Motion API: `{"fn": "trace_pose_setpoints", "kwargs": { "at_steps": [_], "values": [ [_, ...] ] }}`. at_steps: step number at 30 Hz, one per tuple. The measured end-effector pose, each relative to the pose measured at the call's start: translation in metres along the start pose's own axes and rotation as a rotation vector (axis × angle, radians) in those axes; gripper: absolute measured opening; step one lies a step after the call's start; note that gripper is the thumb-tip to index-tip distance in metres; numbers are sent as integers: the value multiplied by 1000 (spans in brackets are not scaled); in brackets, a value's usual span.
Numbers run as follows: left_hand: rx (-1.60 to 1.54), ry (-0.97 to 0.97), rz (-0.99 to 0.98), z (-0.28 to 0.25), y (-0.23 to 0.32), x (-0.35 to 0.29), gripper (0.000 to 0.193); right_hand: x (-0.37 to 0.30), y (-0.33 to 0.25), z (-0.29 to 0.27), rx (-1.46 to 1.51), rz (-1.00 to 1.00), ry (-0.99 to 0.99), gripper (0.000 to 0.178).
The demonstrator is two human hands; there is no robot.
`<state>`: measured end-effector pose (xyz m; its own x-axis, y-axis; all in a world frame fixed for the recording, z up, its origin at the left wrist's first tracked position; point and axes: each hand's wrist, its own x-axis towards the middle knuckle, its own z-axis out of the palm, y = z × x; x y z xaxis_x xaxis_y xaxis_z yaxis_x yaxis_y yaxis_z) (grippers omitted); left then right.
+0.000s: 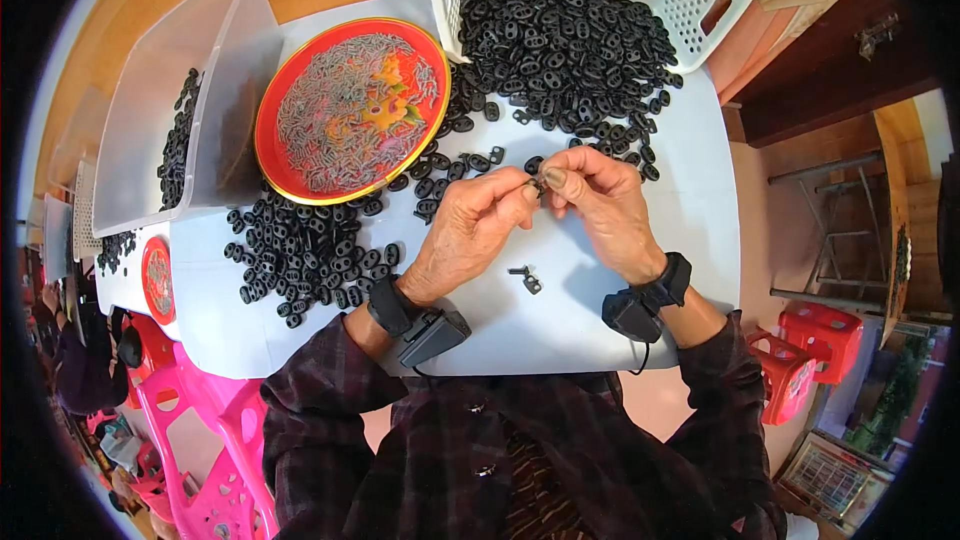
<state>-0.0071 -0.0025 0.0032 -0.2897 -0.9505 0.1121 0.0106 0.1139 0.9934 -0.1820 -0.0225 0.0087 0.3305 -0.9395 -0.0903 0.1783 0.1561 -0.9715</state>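
Head: 2 hands [465, 230] [610, 215] pinch dark piece [538, 186].

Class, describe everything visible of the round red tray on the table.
The round red tray looks glossy, like painted metal or plastic, with a thin gold rim and a yellow-and-green flower design. Small grey coil-like pieces are scattered over its base. It lies face up between the clear plastic bin and white basket, with black two-holed pieces by its edge; contact with the bin is unclear.
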Motion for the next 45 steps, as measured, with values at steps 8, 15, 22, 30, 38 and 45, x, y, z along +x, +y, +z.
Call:
{"fn": "trace_pose_setpoints", "kwargs": {
  "at_steps": [8,15,22,30,38,45],
  "values": [
    [20,10,-3,0,0,0,23,0,1,1,-31,-9,11,15],
    [30,17,28,-1,-1,0,22,-1,0,1,-7,1,9,15],
    [48,18,33,-1,1,0,21,-2,0,3,-22,-8,9,14],
    [116,-41,-26,-4,1,0,16,-2,3,1,-81,-70,-9,11],
    [69,-2,-9,2,2,-4,17,-3,5,3,-89,-139,-23,12],
    [-95,68,9,5,1,-2,20,-3,5,1,30,-88,6,19]
  ]
}}
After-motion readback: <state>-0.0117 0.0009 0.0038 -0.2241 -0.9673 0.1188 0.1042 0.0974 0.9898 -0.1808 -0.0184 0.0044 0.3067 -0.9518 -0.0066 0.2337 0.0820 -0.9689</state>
